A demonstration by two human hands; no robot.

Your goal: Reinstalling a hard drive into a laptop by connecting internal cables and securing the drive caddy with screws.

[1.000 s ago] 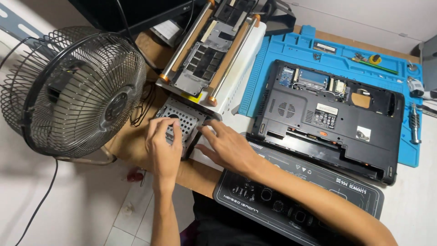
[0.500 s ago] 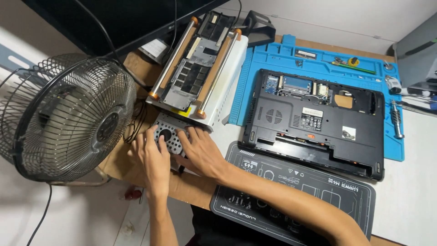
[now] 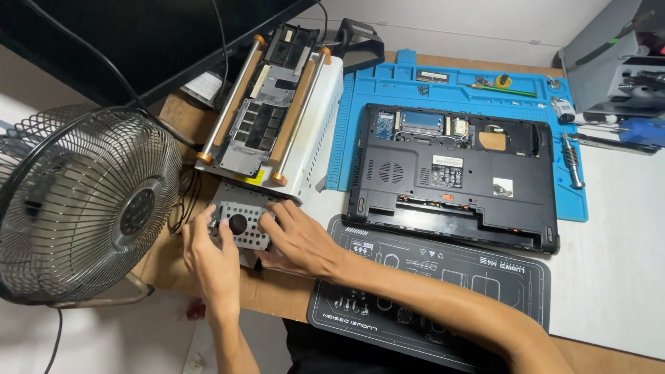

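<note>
Both hands are gripping a flat grey perforated metal drive caddy (image 3: 244, 220) that is lying at the near left edge of the wooden bench (image 3: 166, 260). The left hand (image 3: 211, 255) is curling its fingers over the caddy's left side, while the right hand (image 3: 296, 239) is pressing partly bent fingers onto its right side. A round wire-caged metal fan (image 3: 83, 208) is standing just to the left, and an opened black laptop base (image 3: 454, 173) is lying on a blue work mat (image 3: 450, 86) to the right.
</note>
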